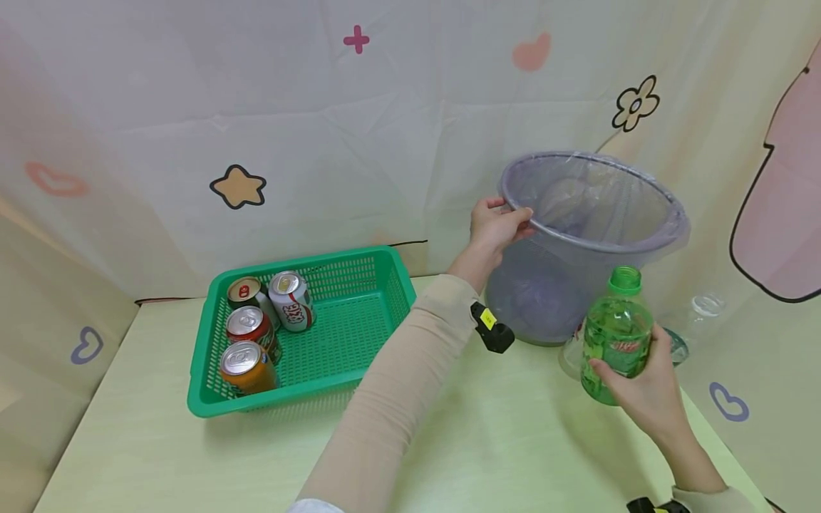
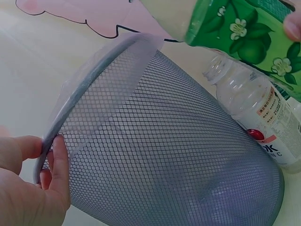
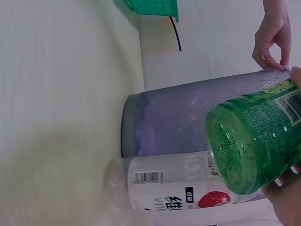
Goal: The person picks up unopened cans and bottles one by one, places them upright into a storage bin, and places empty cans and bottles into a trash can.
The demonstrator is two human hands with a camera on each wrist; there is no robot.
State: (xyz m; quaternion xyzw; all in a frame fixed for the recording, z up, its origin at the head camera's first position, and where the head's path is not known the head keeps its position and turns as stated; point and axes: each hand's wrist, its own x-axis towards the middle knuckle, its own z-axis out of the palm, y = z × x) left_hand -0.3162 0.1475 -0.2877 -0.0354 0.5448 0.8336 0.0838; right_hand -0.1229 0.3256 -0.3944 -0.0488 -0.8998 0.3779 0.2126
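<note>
The green bottle (image 1: 617, 342) is glossy, see-through plastic; the bin (image 1: 535, 288), metal-looking mesh with a crinkled plastic-film liner (image 1: 678, 226). The basket (image 1: 349, 335) is smooth plastic, the cans (image 1: 291, 303) shiny metal, the tabletop (image 1: 500, 442) smooth, the backdrop (image 1: 321, 157) creased, matt fabric.

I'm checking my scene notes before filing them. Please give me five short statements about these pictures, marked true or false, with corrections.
1. The right hand holds a green plastic bottle. True.

2. The green plastic basket contains four drink cans. True.

3. The left hand grips one of the drink cans. False: the left hand pinches the rim of the mesh wastebasket.

4. The green plastic bottle lies inside the mesh wastebasket. False: it is held outside, in front of it in the head view.

5. A translucent plastic liner covers the wastebasket's rim. True.
</note>
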